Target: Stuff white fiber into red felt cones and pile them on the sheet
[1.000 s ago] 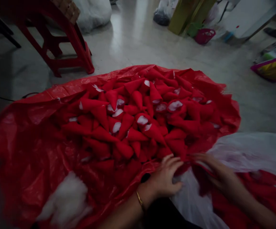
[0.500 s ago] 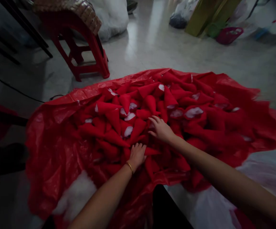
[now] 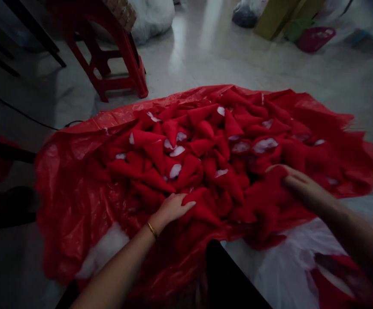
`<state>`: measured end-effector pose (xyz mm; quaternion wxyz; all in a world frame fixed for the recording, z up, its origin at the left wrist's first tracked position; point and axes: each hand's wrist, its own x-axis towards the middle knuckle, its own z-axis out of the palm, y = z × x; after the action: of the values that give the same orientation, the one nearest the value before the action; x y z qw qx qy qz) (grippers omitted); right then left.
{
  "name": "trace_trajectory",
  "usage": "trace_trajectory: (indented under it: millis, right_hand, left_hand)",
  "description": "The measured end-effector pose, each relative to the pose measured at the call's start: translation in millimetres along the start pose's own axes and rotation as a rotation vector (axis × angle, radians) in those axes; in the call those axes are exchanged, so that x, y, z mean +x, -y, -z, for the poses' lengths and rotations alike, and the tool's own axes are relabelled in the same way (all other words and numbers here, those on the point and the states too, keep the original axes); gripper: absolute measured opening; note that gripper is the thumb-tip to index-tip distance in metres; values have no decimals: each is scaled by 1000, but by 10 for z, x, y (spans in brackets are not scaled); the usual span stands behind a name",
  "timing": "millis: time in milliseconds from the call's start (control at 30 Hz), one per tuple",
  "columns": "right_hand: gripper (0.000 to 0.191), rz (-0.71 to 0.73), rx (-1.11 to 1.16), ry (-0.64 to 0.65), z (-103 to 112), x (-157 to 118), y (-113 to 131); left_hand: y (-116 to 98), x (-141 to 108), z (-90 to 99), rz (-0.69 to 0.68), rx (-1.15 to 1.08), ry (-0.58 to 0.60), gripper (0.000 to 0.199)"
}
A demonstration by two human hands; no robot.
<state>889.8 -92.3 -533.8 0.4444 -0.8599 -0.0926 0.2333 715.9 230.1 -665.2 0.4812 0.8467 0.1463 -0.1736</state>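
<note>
A heap of red cloth cones, several with white stuffing showing at their wide ends, lies on a spread red plastic sheet. My left hand, with a gold bangle on the wrist, rests at the near edge of the heap. Its thumb is apart from the fingers, touching a red cone. Farther right, my right hand is closed on a red cloth cone, which covers the fingertips. That hand is somewhat blurred.
A red plastic stool stands beyond the sheet at left. White stuffing lies at the near left. A translucent plastic bag is at the near right. Beyond are a pink basket and a dark cable.
My right hand has moved from the middle of the heap to the right and closed on a red cone. My left hand has shifted slightly left, and cones in the middle have been rearranged.
</note>
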Motion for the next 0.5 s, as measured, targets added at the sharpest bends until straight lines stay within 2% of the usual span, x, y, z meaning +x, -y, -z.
trace_trajectory:
  millis: [67, 100, 167, 200, 267, 300, 333, 400, 467, 500]
  right_hand:
    - [38, 69, -259, 174, -210, 35, 53]
    - [43, 90, -397, 206, -348, 100, 71]
    - [59, 82, -649, 155, -638, 284, 62]
    - [72, 55, -749, 100, -771, 384, 28]
    - [93, 13, -853, 81, -983, 554, -93]
    - [94, 24, -848, 129, -1053, 610, -172]
    - [86, 57, -816, 185, -1097, 641, -256]
    - [55, 158, -685, 239, -1110, 631, -417]
    - [27, 198, -481, 194, -1043, 544, -546]
    - [22, 172, -359, 153, -989, 482, -591]
  left_hand:
    - [-184, 74, 47, -84, 155, -28, 33]
    - [-273, 162, 62, -134, 201, -88, 33]
    - [-404, 423, 66, -196, 265, -250, 34]
    - [-435, 577, 52, -179, 294, -312, 43]
    - [-416, 875, -4, -90, 308, -341, 67]
    - [-372, 996, -44, -53, 294, -321, 76]
    - [-312, 1090, -86, -26, 266, -298, 81]
    - [-181, 1178, -157, -9, 166, -280, 80]
    - [-83, 1140, -182, -20, 12, -324, 68]
    - [-61, 1083, -175, -38, -78, -361, 61]
